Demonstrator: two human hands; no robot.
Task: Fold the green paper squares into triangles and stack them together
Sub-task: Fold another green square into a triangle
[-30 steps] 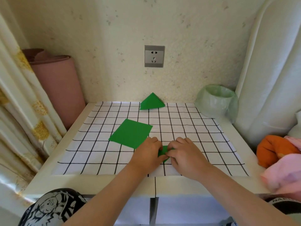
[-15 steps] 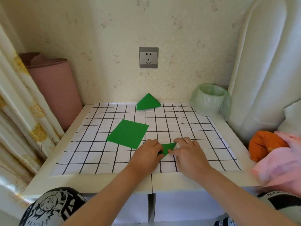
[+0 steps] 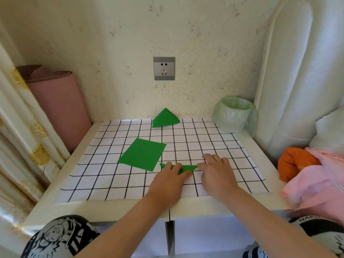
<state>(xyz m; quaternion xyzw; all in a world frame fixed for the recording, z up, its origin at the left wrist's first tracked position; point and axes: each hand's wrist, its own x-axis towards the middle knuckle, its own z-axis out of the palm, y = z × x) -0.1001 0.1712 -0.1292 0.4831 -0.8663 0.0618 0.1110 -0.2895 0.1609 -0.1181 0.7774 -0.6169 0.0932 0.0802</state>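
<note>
— What's on the table?

— A gridded sheet (image 3: 111, 175). On it, 1 flat green square (image 3: 141, 154) left of centre, the finished triangles (image 3: 164, 119) at the far edge by the wall, and 1 small folded piece (image 3: 188, 167) near the front.

— Who has that piece?

— Both. The left hand (image 3: 168, 178) lies on it, fingers flattish, pressing rather than curling round it. The right hand (image 3: 216, 170) rests flat, thumb touching its right tip.

— Which way does it run?

— Long axis left to right, spanning the 2 hands. The triangles lie straight ahead, well beyond the fingertips, so I reckon it must travel away from the person. The left hand covers more of it.
</note>
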